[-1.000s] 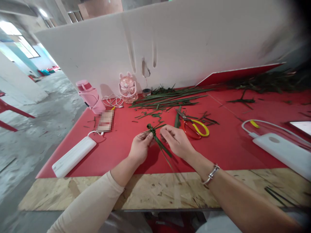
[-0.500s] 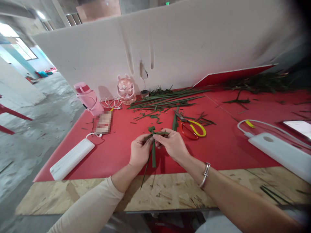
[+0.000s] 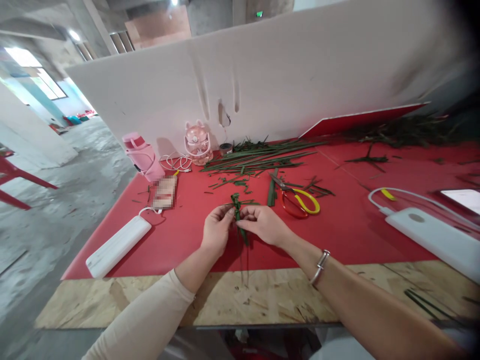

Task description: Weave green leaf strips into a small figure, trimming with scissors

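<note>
Both hands pinch a small folded piece of green leaf strips (image 3: pixel 237 204) just above the red mat (image 3: pixel 337 230). My left hand (image 3: pixel 216 231) grips it from the left with thumb and fingers closed. My right hand (image 3: pixel 262 223), with a silver bracelet on its wrist, pinches it from the right. Loose strip ends hang down from the piece toward the table's front edge. Red and yellow scissors (image 3: pixel 298 198) lie just right of my right hand.
A pile of long green leaf strips (image 3: pixel 258 152) lies behind the hands. Two pink bottles (image 3: pixel 142 156) and a cable stand at the back left. White power banks lie at the left (image 3: pixel 118 245) and right (image 3: pixel 435 235). A white board (image 3: pixel 300 75) walls off the back.
The hands have drawn together on the leaf piece. The trailing strips swung from slanting right to hanging straight down. The camera view shifted slightly.
</note>
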Demonstrator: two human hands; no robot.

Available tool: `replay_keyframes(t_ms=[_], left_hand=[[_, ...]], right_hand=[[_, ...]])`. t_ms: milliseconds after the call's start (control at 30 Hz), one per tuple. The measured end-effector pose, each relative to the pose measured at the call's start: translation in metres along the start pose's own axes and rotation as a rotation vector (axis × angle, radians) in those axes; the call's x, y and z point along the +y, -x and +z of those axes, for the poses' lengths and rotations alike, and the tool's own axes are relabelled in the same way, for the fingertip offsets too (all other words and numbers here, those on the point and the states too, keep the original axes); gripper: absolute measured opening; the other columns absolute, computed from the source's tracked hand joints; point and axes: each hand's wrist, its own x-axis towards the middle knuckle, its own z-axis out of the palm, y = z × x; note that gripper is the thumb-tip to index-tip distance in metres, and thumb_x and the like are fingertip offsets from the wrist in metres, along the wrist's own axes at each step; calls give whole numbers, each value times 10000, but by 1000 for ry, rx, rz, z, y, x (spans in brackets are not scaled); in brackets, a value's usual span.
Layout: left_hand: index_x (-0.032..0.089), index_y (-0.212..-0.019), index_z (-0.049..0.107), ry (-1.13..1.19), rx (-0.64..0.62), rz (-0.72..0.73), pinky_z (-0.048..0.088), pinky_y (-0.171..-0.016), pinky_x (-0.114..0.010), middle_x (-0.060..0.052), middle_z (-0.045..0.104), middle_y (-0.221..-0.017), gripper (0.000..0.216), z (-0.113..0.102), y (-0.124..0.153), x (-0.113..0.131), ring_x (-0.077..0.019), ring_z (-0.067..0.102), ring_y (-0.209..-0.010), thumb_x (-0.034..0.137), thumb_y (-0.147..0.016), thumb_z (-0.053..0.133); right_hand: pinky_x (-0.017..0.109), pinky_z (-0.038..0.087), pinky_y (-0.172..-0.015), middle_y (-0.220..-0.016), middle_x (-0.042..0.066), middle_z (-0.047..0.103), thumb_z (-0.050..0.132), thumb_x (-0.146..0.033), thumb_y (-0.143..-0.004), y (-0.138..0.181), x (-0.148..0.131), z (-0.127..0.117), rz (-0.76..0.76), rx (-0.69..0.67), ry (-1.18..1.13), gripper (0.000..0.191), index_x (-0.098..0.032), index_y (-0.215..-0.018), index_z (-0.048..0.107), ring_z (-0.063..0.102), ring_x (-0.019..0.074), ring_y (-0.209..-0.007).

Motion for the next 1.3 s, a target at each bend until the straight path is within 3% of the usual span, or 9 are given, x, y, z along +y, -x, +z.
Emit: replay_keyframes(t_ms=[100,200,367,533,767,867,1033,1167,1300], left_hand=[[149,-837,601,-84,13,25,397,-520,-196,43,568,-601,279,0,0,-1,-57,463,-494,308,-629,700],[145,-836,621,-100,-22,32,431,-589,-215,14,609,-667,270,1,-1,0,-76,509,-569,305,-631,696],[148,-856,663,-163,-162,67,446,-701,-239,-27,660,-800,241,-3,-2,5,-108,546,-693,271,-649,685],[132,-745,635,-374,-301,151,421,-647,-225,2,588,-665,166,-10,-3,8,-106,502,-646,286,-687,651],[120,-608,577,-645,-182,245,344,-547,-207,22,484,-539,272,-17,-7,6,-85,415,-548,340,-764,544],[126,-651,608,-579,-159,242,356,-566,-208,22,509,-562,241,-15,-6,3,-90,432,-563,343,-746,564],[127,-773,664,-335,-94,116,392,-594,-219,6,590,-636,238,-4,-1,0,-95,469,-580,344,-680,632],[128,-794,669,-361,-63,120,402,-618,-225,-4,611,-658,235,0,3,-2,-105,496,-606,336,-691,633],[127,-706,645,-479,-109,145,389,-602,-223,6,567,-602,237,-4,3,-5,-105,480,-589,358,-729,600]], right_hand=[[179,323,-461,-528,-59,522,575,-201,-679,0,1,2,13,-1,-59,64,-138,-681,588,424,46,-460],[180,295,-425,-506,-62,504,563,-254,-704,1,1,3,63,3,-136,108,-147,-712,578,398,48,-424],[188,242,-388,-455,-70,476,586,-374,-703,2,0,2,113,9,-212,220,-165,-659,531,347,48,-372],[202,220,-420,-466,-76,433,614,-364,-651,-2,1,-3,59,66,-118,225,-148,-628,555,314,46,-415],[221,236,-472,-482,-74,413,570,-309,-685,-2,-2,-4,13,77,35,178,-148,-611,549,316,56,-460],[224,255,-479,-478,-71,420,530,-281,-710,1,-6,2,14,58,-16,155,-158,-618,553,332,64,-457],[218,276,-483,-516,-55,470,513,-259,-707,-1,-4,8,-6,124,-54,141,-153,-627,561,365,67,-472],[212,292,-476,-523,-46,497,489,-237,-700,-3,1,7,-28,198,13,124,-153,-624,541,397,74,-477],[207,305,-486,-535,-43,511,495,-200,-667,-3,4,4,-78,237,164,83,-159,-601,523,419,78,-498]])
